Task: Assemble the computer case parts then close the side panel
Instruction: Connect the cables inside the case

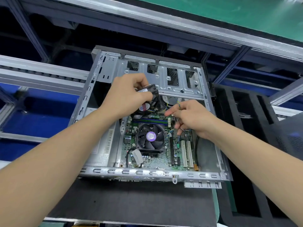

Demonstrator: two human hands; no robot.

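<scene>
**While the case lies open, a fan is held over the board**

Where the computer case lies on its side on the dark worktop, its open face turned up, both bare arms reach in from the near edge. The left hand has its fingers curled round a small black fan and holds it tilted above the far end of the motherboard, just in front of the metal drive cage. The right hand hovers beside it over the board's right part, fingers loosely bent, with thin coloured wires caught between them; the wires lead back toward the fan. Nearer me, the CPU cooler sits flat on the board, apart from both hands. A black foam tray stands just right of the case.
</scene>
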